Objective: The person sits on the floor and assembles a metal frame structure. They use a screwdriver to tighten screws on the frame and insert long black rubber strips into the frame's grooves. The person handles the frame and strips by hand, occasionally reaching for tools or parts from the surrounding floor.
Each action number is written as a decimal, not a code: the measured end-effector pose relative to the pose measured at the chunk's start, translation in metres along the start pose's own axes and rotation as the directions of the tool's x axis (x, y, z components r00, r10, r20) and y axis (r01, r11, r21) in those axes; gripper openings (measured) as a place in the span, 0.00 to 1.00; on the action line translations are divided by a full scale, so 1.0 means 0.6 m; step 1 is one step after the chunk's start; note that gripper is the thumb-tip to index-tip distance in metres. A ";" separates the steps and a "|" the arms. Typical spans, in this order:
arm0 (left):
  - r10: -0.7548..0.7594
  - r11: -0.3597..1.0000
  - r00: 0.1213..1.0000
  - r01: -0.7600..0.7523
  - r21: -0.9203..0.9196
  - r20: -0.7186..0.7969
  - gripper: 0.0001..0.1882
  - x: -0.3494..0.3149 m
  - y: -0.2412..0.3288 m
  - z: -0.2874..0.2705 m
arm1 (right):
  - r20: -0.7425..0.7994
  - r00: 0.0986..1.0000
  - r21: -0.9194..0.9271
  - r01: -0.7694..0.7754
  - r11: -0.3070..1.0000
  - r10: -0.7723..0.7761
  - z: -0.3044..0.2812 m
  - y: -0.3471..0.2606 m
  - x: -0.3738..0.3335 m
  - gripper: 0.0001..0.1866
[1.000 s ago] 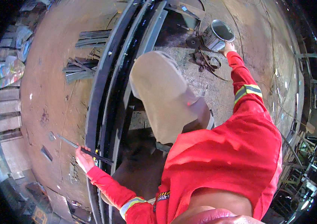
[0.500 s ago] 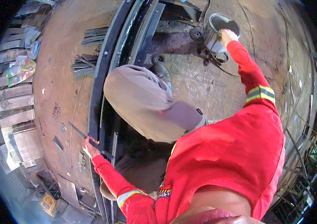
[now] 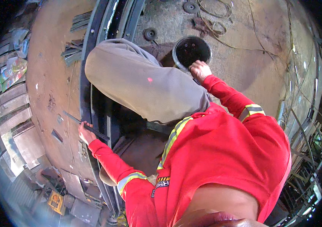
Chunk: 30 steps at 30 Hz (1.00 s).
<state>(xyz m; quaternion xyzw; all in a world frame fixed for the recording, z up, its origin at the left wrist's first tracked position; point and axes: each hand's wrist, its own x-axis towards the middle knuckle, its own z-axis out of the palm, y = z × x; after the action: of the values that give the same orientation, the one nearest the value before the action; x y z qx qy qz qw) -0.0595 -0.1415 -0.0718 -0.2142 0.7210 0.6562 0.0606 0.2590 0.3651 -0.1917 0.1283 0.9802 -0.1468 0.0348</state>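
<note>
Bucket, one: dark inside, mouth up, just beside my bent leg; whether its base touches the floor, I cannot tell.
My right fingers: clenched on the bucket's near rim; best kept firm, bucket level and clear of my leg.
Thin bar, one: grasped by my left fingers, slanting over the black beam; contact unclear. A steady hold should stop it swinging.
Round discs, two: beyond the bucket.
Cable: loose, trailing toward the floor's right edge; better avoided by the bucket.
Metal strips: two bundles, left of the beam.
</note>
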 end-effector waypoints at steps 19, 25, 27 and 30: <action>0.112 0.983 0.989 -0.096 0.154 -0.095 0.13 -0.073 0.127 -0.143 | 0.521 0.627 -0.138 -0.608 0.782 0.580 0.100 0.059 0.239 0.16; 0.138 0.964 0.972 -0.088 0.252 -0.189 0.15 -0.090 0.080 -0.213 | 0.492 0.675 -0.143 -0.561 0.815 0.551 0.099 0.056 0.239 0.16; 0.079 0.935 0.966 0.014 0.355 -0.245 0.18 -0.089 0.083 -0.208 | 0.474 0.698 -0.136 -0.544 0.828 0.536 0.091 0.057 0.233 0.16; 0.126 0.886 0.974 -0.026 0.463 -0.187 0.21 -0.084 0.084 -0.188 | 0.450 0.725 -0.134 -0.523 0.842 0.522 0.073 0.057 0.223 0.16</action>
<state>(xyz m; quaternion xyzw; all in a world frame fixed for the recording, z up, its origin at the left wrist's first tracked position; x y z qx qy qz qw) -0.0116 -0.2370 0.0079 -0.2339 0.8654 0.4431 0.0065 0.1403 0.4160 -0.2571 0.3594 0.8655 -0.1589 0.3107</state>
